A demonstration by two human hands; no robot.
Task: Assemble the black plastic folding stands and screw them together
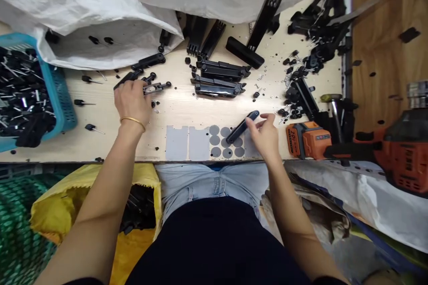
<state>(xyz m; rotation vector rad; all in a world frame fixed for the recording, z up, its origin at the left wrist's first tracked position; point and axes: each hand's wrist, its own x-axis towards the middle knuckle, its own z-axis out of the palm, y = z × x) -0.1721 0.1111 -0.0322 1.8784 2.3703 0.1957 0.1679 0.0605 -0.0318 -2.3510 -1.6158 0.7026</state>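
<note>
Left hand (132, 100) lies over black hinged parts (155, 87) at the counter's (180, 107) left-middle; its fingers are hidden, so its grip cannot be told. Right hand (265, 131) pinches a black bar (242, 127) at the near edge, tilted. Blue crate (62, 98) at left is cut off.

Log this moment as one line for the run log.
left hand: on black plastic bracket with metal plate | right hand: holding long black plastic bar | nearby: stacked black plastic bars, blue plastic basket, orange cordless drill
</note>
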